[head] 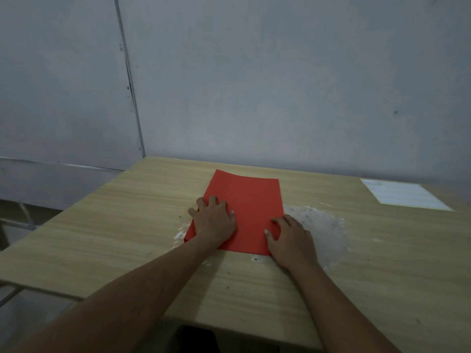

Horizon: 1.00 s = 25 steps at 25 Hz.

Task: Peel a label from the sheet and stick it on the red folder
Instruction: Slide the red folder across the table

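Note:
The red folder (251, 200) lies flat in the middle of the wooden table (127, 225). My left hand (212, 219) rests on its left edge with fingers spread and flat. My right hand (290, 238) lies on the folder's near right corner, fingers slightly bent and pressing down. The white label sheet (405, 194) lies far off at the table's back right, untouched by either hand.
A whitish worn patch (323, 225) marks the tabletop just right of the folder. A grey wall (280, 85) stands right behind the table. The table's left edge drops off to a floor area with metal legs (15, 225).

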Available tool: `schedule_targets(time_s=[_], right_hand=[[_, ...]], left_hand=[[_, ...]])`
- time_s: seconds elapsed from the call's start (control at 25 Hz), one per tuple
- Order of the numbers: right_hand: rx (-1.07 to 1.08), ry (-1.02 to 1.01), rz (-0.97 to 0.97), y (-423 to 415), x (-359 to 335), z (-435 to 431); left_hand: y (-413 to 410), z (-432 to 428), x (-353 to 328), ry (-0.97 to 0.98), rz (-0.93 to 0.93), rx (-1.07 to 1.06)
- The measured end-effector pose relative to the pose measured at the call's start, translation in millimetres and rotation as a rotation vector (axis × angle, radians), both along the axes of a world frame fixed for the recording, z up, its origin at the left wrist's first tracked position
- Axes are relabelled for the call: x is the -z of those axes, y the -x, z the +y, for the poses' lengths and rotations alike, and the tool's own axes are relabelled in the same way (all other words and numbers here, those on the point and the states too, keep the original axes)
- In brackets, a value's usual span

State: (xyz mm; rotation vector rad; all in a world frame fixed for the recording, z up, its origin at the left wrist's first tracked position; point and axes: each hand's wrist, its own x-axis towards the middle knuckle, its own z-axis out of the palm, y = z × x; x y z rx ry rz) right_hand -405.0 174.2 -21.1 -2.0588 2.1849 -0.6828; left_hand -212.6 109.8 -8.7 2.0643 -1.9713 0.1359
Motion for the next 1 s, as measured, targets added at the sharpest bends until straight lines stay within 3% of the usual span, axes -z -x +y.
schedule_targets(time_s=[1.0], right_hand=[[0.029, 0.006, 0.013, 6, 5, 14]], left_hand=[[7, 9, 4, 0.012, 0.016, 0.032]])
